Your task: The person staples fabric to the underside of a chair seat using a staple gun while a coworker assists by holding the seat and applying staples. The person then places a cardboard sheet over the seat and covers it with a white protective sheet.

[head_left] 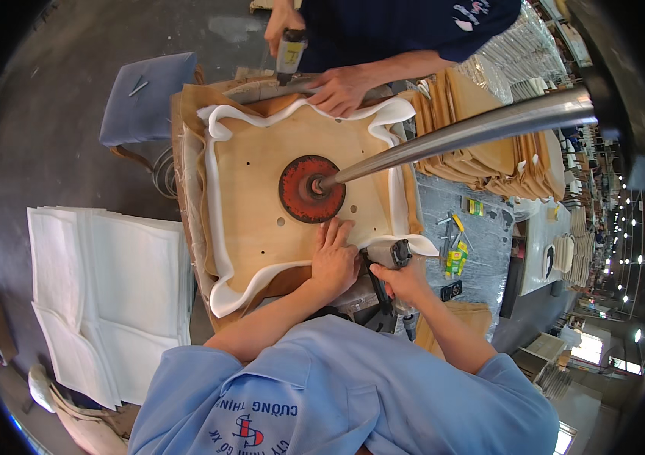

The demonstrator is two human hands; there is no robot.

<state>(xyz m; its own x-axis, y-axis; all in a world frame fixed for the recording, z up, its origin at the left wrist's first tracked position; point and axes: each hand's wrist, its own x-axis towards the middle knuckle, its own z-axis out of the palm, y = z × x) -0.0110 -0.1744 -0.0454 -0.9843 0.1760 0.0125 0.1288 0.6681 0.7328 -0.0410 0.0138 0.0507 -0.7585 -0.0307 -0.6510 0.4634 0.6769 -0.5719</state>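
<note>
A square plywood seat panel [250, 212] lies in front of me, with white padding [216, 189] and brown cover material [192, 144] curling up round its edges. A red round pad [292, 199] on a metal shaft [474, 127] presses on its middle. My left hand [335, 260] rests at the near edge, its fingers stretched out onto the wood. Just right of it, my right hand [406, 282] is closed round the handle of a staple gun [388, 255], whose nose is by the near right corner. Whether the nose touches the panel, I cannot tell.
Across from me a co-worker's hand grips another staple gun [291, 54]; their other hand [341, 89] presses the far edge. Stacked brown panels [489, 152] stand at right, near small yellow-green packs [456, 259]. White padding sheets [110, 296] and a blue upholstered seat [148, 98] are at left.
</note>
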